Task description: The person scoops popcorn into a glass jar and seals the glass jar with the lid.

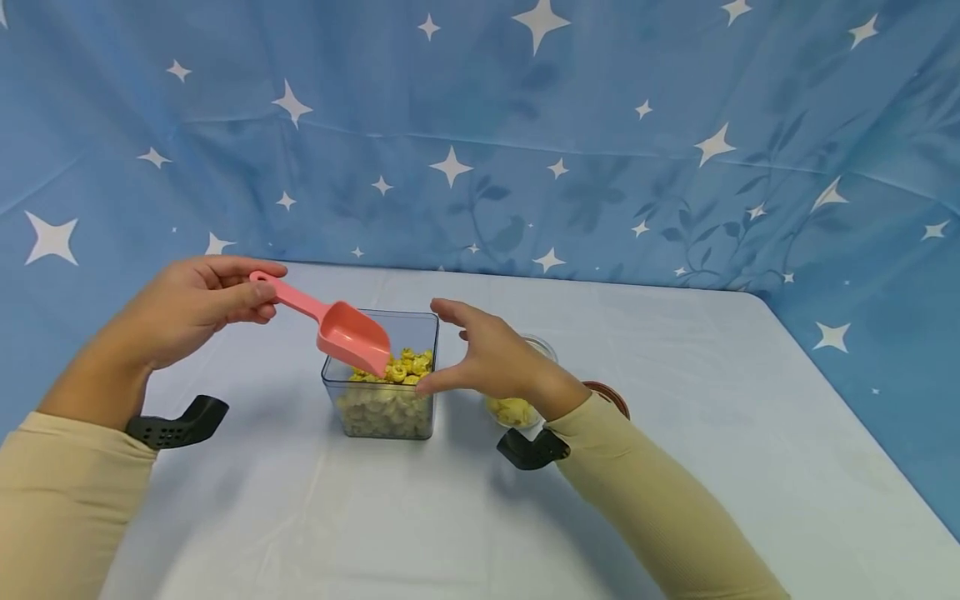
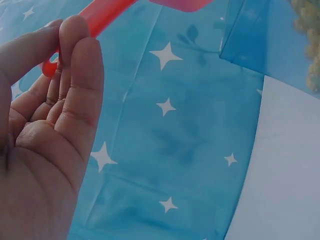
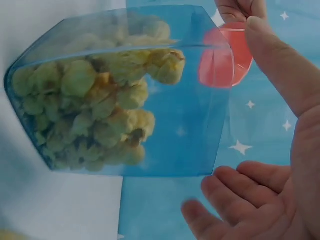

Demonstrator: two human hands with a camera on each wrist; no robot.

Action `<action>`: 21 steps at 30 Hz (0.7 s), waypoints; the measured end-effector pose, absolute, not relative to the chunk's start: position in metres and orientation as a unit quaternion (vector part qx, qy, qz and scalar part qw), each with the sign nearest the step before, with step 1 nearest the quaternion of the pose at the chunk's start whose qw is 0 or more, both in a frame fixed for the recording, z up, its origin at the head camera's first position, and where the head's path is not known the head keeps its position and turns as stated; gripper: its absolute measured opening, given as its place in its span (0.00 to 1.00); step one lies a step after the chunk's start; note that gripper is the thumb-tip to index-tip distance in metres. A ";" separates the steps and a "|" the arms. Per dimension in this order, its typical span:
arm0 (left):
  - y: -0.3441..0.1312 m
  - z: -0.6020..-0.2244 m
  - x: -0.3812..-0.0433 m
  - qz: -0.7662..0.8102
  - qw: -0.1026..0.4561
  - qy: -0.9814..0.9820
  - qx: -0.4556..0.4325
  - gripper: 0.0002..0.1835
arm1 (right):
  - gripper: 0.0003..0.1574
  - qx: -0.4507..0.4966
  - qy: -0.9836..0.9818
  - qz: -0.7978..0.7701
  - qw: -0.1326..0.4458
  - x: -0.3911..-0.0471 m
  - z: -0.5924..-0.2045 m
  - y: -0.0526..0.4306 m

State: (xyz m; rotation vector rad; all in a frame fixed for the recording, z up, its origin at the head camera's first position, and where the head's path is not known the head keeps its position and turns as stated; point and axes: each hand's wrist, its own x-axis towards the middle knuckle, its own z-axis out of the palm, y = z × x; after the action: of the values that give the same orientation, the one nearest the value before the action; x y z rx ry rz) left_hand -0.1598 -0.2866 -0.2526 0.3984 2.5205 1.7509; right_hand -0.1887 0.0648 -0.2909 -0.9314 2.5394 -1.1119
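Observation:
A pink scoop [image 1: 352, 335] slants down over a see-through square container [image 1: 390, 390], its lip just above the yellow popcorn [image 1: 408, 367] inside. Nothing shows in the scoop's bowl. My left hand [image 1: 202, 300] pinches the end of the handle between thumb and fingers; the left wrist view shows this grip [image 2: 60, 90] close up. At the container's right side is my right hand [image 1: 491, 354], thumb and fingers spread apart. Its thumb tip is by the near right rim corner, and whether it touches I cannot tell. The right wrist view has the popcorn [image 3: 90, 110] through the wall.
Behind the right hand, partly hidden, a round glass bowl [image 1: 542, 343] and some pale yellow pieces [image 1: 512, 412] sit on the white table [image 1: 720, 433]. A brown ringed rim [image 1: 611, 395] peeks out past the right wrist. A blue star-patterned curtain [image 1: 480, 108] hangs at the back.

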 end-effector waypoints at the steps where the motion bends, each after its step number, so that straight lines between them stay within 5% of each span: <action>1: -0.287 -0.251 -0.159 0.559 0.022 0.819 0.126 0.18 | 0.66 -0.318 0.863 -0.375 0.115 -0.190 -0.290 0.063; 7: -0.287 -0.240 -0.158 0.501 0.018 0.857 0.120 0.14 | 0.69 -0.323 0.870 -0.339 0.151 -0.199 -0.286 0.054; 12: -0.275 -0.224 -0.159 0.396 0.032 0.913 0.093 0.27 | 0.69 -0.323 0.873 -0.328 0.159 -0.201 -0.287 0.054; 21: -0.249 -0.203 -0.160 0.317 0.055 0.941 0.102 0.24 | 0.68 -0.317 0.876 -0.327 0.158 -0.200 -0.287 0.054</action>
State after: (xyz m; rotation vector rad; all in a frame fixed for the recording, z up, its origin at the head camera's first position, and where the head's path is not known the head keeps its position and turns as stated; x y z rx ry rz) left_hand -0.1602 -0.2486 -0.2029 0.3099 2.8583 0.9641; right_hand -0.2002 0.0542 -0.2869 -0.9068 2.5054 -0.9349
